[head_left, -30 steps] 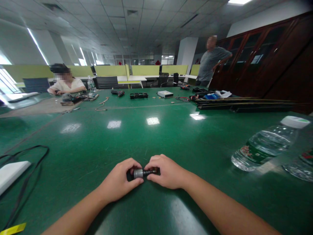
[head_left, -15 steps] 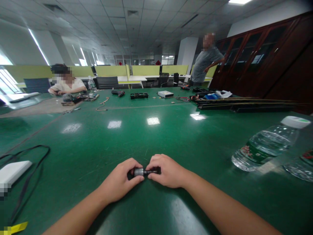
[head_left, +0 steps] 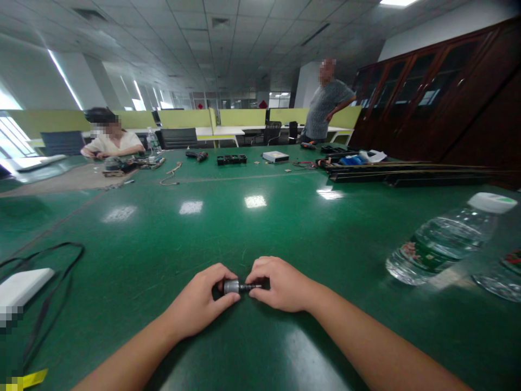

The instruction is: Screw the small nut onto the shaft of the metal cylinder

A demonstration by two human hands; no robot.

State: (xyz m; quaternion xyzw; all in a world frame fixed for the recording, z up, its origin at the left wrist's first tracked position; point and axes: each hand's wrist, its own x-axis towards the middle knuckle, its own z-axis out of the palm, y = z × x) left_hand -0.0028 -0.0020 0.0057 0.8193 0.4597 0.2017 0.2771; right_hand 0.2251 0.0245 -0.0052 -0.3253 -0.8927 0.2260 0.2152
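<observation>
A small silver metal cylinder with a dark, ridged shaft (head_left: pixel 232 286) lies crosswise between my hands, just over the green tabletop. My left hand (head_left: pixel 204 298) is closed around the cylinder, thumb on the near side and fingers on the far side. Thumb and fingertips of my right hand (head_left: pixel 280 285) pinch the shaft, which points to the right. The shaft's tip shows in the gap of that hand's curled fingers. Fingers cover part of the cylinder's left end.
To the right stand a water bottle (head_left: pixel 443 244) and part of another. A white box-shaped object (head_left: pixel 24 290) and black strap lie at left. Farther back are a power drill (head_left: pixel 196 156), black rails (head_left: pixel 366 175) and a seated person (head_left: pixel 114 142). Another person (head_left: pixel 328 106) stands behind.
My right hand has shifted very slightly right along the shaft. My left hand keeps its hold on the cylinder. The standing person has moved to the left.
</observation>
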